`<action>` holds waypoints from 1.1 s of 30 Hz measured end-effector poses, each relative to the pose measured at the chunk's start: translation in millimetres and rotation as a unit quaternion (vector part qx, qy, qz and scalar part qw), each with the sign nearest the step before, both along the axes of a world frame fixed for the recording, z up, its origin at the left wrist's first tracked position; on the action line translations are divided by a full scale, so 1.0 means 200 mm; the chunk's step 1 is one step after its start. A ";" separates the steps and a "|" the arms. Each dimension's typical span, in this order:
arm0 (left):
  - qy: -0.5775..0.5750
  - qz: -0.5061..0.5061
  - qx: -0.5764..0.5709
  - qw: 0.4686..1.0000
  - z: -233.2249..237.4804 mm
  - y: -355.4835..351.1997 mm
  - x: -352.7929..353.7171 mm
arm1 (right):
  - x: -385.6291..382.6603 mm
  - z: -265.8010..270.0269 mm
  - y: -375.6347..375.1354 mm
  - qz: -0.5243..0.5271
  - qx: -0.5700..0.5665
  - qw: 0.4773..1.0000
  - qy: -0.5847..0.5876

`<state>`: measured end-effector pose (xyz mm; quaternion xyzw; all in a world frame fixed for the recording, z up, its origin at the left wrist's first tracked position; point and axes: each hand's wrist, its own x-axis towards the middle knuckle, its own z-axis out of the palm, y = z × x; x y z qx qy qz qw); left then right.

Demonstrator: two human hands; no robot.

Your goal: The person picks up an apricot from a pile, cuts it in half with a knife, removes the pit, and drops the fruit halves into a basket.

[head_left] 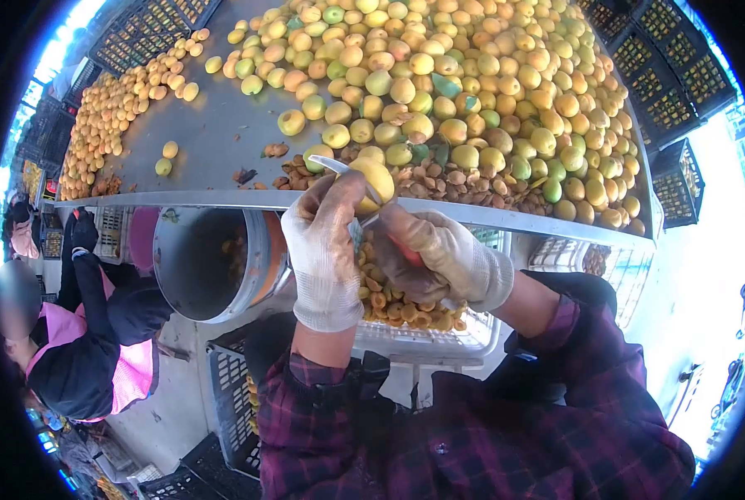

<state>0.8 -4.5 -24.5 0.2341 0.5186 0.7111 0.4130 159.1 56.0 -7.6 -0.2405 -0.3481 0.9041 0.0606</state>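
Currently, the gloved left hand (326,258) is pinching a yellow fruit (374,179), its fingers clamped on the near side of it, just over the table's front edge. The gloved right hand (443,254) is curling its fingers around a red handle (410,254), just beside and slightly below the left fingertips. A curved pale blade (329,163) is poking out beyond the left fingers, next to the fruit; whether it is joining that handle, I cannot tell, as the fingers are covering the middle. Both gloves are showing brown stains.

Just beyond the fingertips, brown bits (464,187) are lying along the front edge of the metal table (214,117). Farther out from the fingers and to their right, a big heap of fruit (489,92) is spreading, mostly yellow and orange with some green, and a green leaf (446,86) is resting among it. Well off to the left of the fingers, a smaller pile of fruit (127,100) is running along the table's side.

Below the fingers, cut fruit (397,310) is filling part of a white crate (476,337). Left of the left fingers, a bucket (256,258) is tilting its mouth sideways. Farthest out on that side, a co-worker (89,342) in black and pink is sitting, and dark crates (151,37) are standing beyond the table.
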 end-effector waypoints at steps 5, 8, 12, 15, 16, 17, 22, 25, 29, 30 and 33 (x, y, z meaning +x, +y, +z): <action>-0.054 0.011 -0.014 0.998 -0.01 0.02 -0.06 | 0.01 0.07 0.02 0.021 0.144 0.982 -0.119; -0.098 0.073 0.022 0.992 0.03 0.00 -0.12 | 0.04 0.17 0.07 0.063 0.235 0.948 -0.207; -0.108 0.018 -0.025 0.994 0.07 -0.02 -0.02 | 0.02 0.15 0.13 -0.155 0.507 0.830 -0.175; 0.005 -0.080 -0.089 0.993 0.09 -0.03 0.03 | -0.02 0.12 0.16 -0.108 0.639 0.750 -0.135; 0.006 -0.088 -0.094 0.992 0.09 -0.03 0.05 | -0.02 0.13 0.15 -0.114 0.634 0.752 -0.139; 0.021 -0.061 -0.097 0.993 0.08 -0.03 0.06 | -0.02 0.13 0.14 -0.094 0.647 0.742 -0.151; 0.050 -0.038 -0.050 0.997 0.09 -0.03 0.10 | -0.02 0.07 0.15 -0.070 0.628 0.768 -0.102; 0.149 -0.042 -0.075 0.985 0.07 -0.04 0.09 | -0.05 0.04 0.12 -0.085 0.656 0.737 -0.140; 0.242 -0.022 -0.097 0.965 0.08 -0.06 0.13 | -0.14 -0.01 0.14 -0.220 0.467 0.843 -0.150; 0.266 -0.027 -0.080 0.960 0.10 -0.05 0.14 | -0.13 0.00 0.14 -0.220 0.468 0.842 -0.151; 0.217 -0.074 -0.083 0.970 0.12 -0.07 0.10 | -0.07 0.08 0.16 -0.236 0.191 0.944 -0.133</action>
